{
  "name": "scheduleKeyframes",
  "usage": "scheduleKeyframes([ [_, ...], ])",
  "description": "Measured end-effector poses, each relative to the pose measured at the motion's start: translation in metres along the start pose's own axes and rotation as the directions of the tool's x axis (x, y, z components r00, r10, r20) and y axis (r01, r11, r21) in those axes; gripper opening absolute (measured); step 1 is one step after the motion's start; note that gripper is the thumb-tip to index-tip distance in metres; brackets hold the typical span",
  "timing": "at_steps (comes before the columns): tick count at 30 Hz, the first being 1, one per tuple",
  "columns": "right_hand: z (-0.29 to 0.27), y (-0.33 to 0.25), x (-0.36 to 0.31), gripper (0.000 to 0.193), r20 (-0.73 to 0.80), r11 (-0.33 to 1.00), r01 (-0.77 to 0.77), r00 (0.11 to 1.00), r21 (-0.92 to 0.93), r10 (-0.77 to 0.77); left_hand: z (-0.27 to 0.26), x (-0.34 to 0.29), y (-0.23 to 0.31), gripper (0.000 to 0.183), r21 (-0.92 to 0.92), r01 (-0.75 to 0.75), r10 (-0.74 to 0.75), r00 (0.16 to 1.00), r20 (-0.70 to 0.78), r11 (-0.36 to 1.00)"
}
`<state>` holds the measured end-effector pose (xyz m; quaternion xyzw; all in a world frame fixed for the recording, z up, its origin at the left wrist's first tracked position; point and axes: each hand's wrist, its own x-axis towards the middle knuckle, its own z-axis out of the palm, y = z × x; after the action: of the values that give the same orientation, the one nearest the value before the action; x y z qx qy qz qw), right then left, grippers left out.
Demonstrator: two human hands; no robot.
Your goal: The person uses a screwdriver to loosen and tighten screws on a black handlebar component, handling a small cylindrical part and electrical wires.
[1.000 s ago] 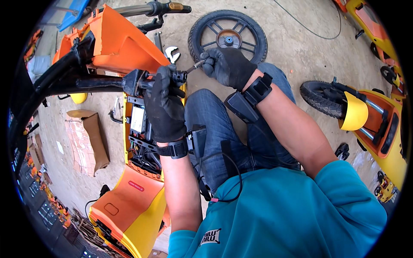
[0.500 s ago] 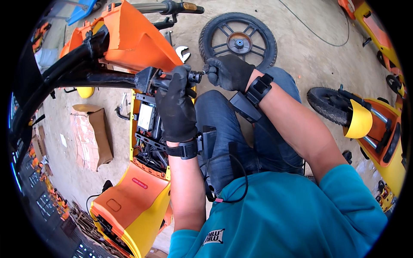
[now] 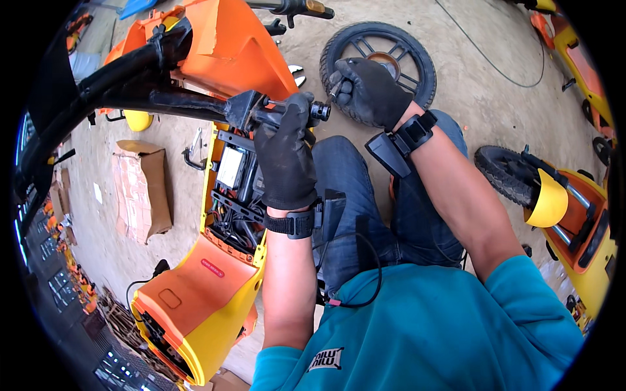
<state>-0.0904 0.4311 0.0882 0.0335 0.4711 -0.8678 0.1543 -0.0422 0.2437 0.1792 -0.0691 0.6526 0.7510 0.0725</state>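
Observation:
My left hand (image 3: 285, 159), in a black glove, is closed around a black cylindrical part (image 3: 320, 111). The part's ringed end sticks out past my fingers on the right. It lies against the block-shaped bracket (image 3: 244, 109) at the end of a black frame tube (image 3: 186, 101). Just beyond that ringed end, my gloved right hand (image 3: 377, 92) pinches a slim metal piece (image 3: 334, 90), its tip pointing down toward the cylinder but apart from it. Its exact kind is too small to tell.
A spoked black wheel (image 3: 420, 55) lies on the floor ahead. Orange plastic bodywork (image 3: 244, 49) rises at upper left. Below my left hand stands a yellow-orange body with exposed wiring (image 3: 238, 225). A cardboard box (image 3: 140, 192) lies left; another yellow vehicle (image 3: 548, 195) stands right.
My right hand has lifted slightly up and away from the cylinder's end, and the metal piece shows more plainly. My left hand keeps its grip. The whole view has shifted a little.

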Motion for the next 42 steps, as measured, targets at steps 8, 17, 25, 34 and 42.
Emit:
scheduleKeyframes([
  [8, 0.056, -0.098, 0.031, 0.017, 0.634, -0.255, 0.613, 0.545, -0.748, -0.549, 0.006, 0.002, -0.018, 0.025, 0.182, -0.088, 0.081, 0.996, 0.047, 0.979],
  [17, 0.023, -0.078, -0.026, 0.025, -0.274, 0.783, 0.168, 0.876, -0.599, -0.398, 0.015, 0.002, -0.001, 0.027, -0.147, 0.022, -0.024, 1.0, -0.009, 0.989],
  [25, 0.016, -0.064, -0.019, 0.021, 0.123, 0.195, 0.282, 0.808, -0.939, -0.577, 0.013, -0.004, -0.012, 0.024, 0.185, -0.239, 0.256, 0.964, -0.076, 0.953],
  [34, 0.015, -0.051, -0.008, 0.018, 0.155, 0.27, 0.464, 0.692, -0.843, -0.705, 0.013, -0.004, -0.015, 0.022, 0.313, -0.205, 0.248, 0.963, -0.103, 0.927],
  [42, 0.005, -0.046, -0.019, 0.017, 0.012, 0.451, 0.25, 0.884, -0.857, -0.467, 0.006, -0.003, -0.019, 0.023, 0.453, -0.31, 0.355, 0.935, -0.016, 0.836],
])
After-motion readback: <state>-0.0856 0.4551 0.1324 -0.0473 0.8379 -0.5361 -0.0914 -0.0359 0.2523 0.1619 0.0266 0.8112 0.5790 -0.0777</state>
